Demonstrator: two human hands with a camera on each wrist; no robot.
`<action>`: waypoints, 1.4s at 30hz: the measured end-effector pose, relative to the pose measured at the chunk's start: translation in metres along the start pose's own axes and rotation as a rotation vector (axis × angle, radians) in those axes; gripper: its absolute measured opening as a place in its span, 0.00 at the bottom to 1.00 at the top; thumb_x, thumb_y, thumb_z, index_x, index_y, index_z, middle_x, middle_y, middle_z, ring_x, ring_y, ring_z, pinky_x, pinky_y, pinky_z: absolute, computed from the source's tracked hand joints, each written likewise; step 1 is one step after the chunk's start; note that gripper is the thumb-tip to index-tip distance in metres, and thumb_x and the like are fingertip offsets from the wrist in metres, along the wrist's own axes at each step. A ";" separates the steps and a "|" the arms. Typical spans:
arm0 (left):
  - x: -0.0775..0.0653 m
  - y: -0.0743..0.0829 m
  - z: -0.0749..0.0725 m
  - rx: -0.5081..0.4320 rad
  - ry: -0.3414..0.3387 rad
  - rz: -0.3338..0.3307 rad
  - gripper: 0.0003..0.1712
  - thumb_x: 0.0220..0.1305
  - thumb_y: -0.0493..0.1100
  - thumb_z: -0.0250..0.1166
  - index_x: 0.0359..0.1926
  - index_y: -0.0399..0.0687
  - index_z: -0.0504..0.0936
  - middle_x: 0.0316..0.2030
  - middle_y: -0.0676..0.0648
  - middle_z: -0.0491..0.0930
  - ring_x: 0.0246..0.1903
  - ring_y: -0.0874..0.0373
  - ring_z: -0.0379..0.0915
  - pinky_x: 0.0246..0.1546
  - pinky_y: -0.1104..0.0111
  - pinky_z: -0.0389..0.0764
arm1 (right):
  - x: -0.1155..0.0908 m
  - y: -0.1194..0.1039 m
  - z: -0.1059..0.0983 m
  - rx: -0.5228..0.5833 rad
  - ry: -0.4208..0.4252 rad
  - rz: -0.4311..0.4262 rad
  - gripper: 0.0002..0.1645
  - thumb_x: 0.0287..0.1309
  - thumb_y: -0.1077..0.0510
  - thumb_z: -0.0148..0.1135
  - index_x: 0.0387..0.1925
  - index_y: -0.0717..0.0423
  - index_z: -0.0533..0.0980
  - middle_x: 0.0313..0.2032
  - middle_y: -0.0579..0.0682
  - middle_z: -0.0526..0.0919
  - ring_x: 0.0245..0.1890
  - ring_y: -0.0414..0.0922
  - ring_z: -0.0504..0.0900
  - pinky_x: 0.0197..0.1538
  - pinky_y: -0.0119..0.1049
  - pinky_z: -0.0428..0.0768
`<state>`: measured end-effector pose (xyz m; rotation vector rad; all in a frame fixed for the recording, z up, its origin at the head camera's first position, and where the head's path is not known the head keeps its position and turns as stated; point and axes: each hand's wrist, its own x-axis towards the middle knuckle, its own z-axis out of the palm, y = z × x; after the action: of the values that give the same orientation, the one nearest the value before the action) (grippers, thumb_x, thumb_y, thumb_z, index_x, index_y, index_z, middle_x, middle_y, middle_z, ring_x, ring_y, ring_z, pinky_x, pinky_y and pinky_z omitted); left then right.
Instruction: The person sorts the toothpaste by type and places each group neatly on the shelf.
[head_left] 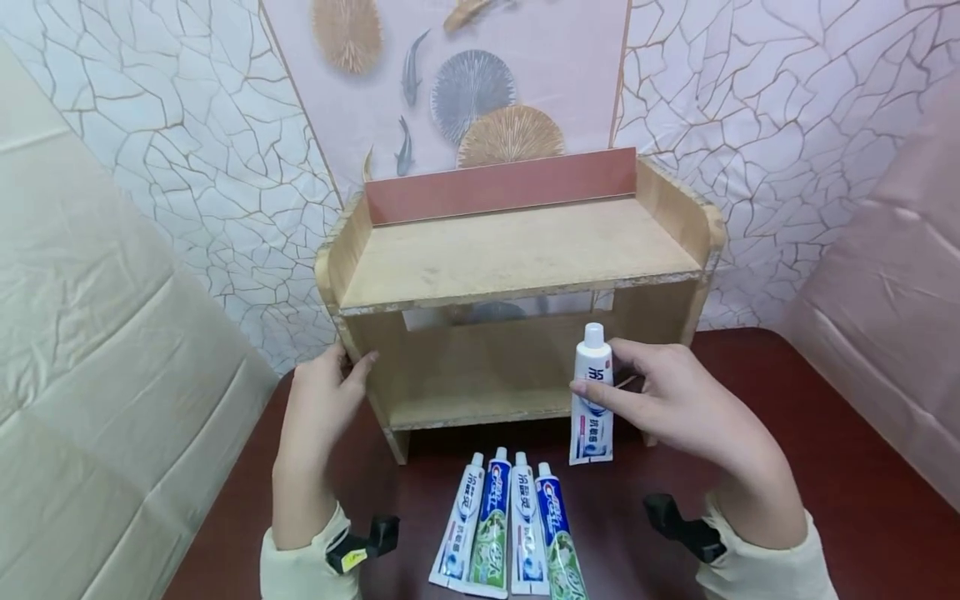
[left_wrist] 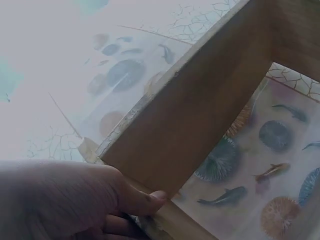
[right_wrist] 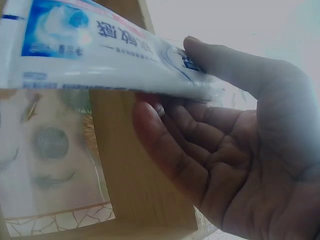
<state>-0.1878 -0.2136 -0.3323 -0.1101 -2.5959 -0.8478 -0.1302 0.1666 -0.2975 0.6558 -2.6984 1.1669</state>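
A white toothpaste tube (head_left: 592, 425) stands cap up in my right hand (head_left: 667, 400), pinched between thumb and fingers before the right part of the wooden shelf (head_left: 487, 258). In the right wrist view the thumb presses one face of the tube (right_wrist: 115, 55) and the fingers lie behind it. My left hand (head_left: 322, 408) grips the front edge of the shelf's left side panel, thumb on the inner side; the left wrist view shows that thumb on the wooden panel (left_wrist: 185, 100). Several more toothpaste tubes (head_left: 491, 521) lie fanned on the table in front of the shelf.
The shelf has an upper board with a pink back strip (head_left: 510, 187) and a lower board (head_left: 480, 408). It stands on a dark red table (head_left: 810, 392). Padded pale panels (head_left: 97, 350) flank both sides, and a patterned wall (head_left: 187, 125) is behind.
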 end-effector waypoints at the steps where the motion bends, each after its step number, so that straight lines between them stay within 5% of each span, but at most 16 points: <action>1: -0.002 0.000 0.001 0.000 0.001 -0.003 0.16 0.73 0.53 0.61 0.42 0.44 0.80 0.34 0.44 0.86 0.32 0.51 0.79 0.32 0.59 0.75 | -0.001 -0.001 -0.001 0.007 0.002 0.013 0.15 0.62 0.41 0.68 0.37 0.45 0.76 0.25 0.43 0.80 0.12 0.42 0.74 0.20 0.37 0.75; 11: -0.004 0.000 -0.001 0.016 -0.005 -0.005 0.16 0.73 0.53 0.60 0.43 0.43 0.80 0.35 0.42 0.85 0.33 0.49 0.77 0.34 0.56 0.75 | -0.003 -0.001 0.000 0.001 0.033 0.039 0.17 0.63 0.41 0.67 0.35 0.48 0.75 0.20 0.44 0.79 0.11 0.42 0.76 0.23 0.38 0.76; 19: -0.006 -0.004 -0.001 0.021 -0.004 0.000 0.16 0.73 0.52 0.61 0.39 0.44 0.78 0.28 0.45 0.81 0.28 0.50 0.72 0.30 0.59 0.72 | 0.003 0.005 0.002 -0.092 0.068 0.039 0.18 0.62 0.40 0.68 0.34 0.49 0.77 0.23 0.43 0.82 0.23 0.42 0.77 0.26 0.36 0.75; 26: -0.001 -0.004 -0.003 0.019 0.002 0.015 0.16 0.73 0.52 0.61 0.38 0.43 0.78 0.25 0.46 0.77 0.27 0.50 0.71 0.28 0.59 0.71 | 0.006 0.005 0.000 -0.099 0.115 0.049 0.19 0.62 0.41 0.69 0.36 0.51 0.79 0.24 0.45 0.83 0.23 0.43 0.76 0.25 0.35 0.73; 42: 0.002 -0.002 -0.004 0.000 0.008 0.022 0.17 0.73 0.51 0.61 0.43 0.40 0.81 0.35 0.39 0.85 0.33 0.47 0.77 0.34 0.55 0.75 | 0.009 0.005 0.000 -0.068 0.381 -0.025 0.13 0.57 0.49 0.75 0.33 0.54 0.83 0.25 0.48 0.86 0.24 0.41 0.80 0.27 0.27 0.73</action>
<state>-0.1884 -0.2175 -0.3298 -0.1348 -2.5825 -0.8384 -0.1400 0.1663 -0.2984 0.4067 -2.3898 1.0625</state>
